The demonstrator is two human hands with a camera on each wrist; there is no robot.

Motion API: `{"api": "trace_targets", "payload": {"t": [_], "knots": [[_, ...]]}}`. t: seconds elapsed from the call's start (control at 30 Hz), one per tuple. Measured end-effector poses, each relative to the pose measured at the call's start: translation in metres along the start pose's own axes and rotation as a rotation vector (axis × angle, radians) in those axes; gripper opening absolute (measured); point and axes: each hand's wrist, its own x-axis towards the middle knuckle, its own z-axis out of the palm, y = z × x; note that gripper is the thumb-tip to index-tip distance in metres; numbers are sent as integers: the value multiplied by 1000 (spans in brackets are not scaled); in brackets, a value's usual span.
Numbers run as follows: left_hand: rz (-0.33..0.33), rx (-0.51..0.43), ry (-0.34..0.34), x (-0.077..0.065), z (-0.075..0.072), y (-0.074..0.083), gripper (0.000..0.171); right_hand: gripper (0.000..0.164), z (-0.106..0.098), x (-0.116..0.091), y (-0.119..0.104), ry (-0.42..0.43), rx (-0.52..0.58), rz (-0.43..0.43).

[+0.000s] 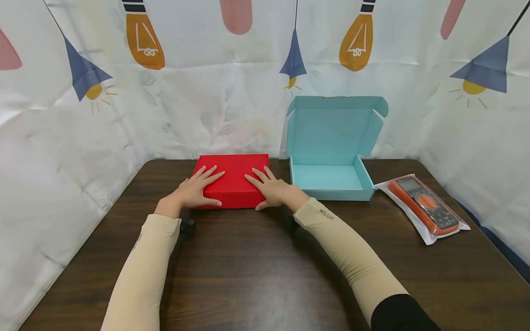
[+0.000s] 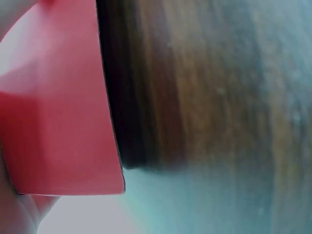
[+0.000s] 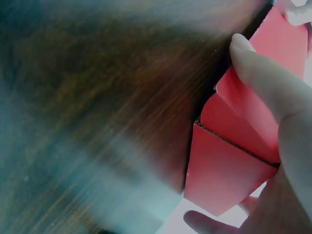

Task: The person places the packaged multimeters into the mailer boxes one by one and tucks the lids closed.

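A closed red cardboard box (image 1: 236, 172) lies at the back of the table, left of the middle. My left hand (image 1: 192, 189) rests on its left part, fingers spread over the lid and thumb down at the front face. On the right part lies my right hand (image 1: 271, 187), its fingers splayed across the top. In the right wrist view the right thumb (image 3: 265, 78) lies straight along the red front panel, near a seam at the box corner (image 3: 229, 165). The left wrist view shows the red panel (image 2: 63, 112) close up, with most of the left hand out of frame.
Right of the red box stands a light blue box (image 1: 331, 179) with its lid raised. Farther right, an orange multimeter (image 1: 426, 202) lies in a clear plastic bag. A patterned white cloth (image 1: 248, 105) hangs behind the dark wooden table (image 1: 248, 276).
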Motion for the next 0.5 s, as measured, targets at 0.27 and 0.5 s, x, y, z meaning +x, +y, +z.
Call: {"api": "trace_targets", "payload": {"t": [0.27, 0.5], "knots": [[3, -16, -5, -1, -4, 4, 109, 105, 0, 1, 0, 0, 33, 26], [-13, 13, 4, -4, -1, 5, 109, 103, 5, 0, -4, 65, -33, 29]]}}
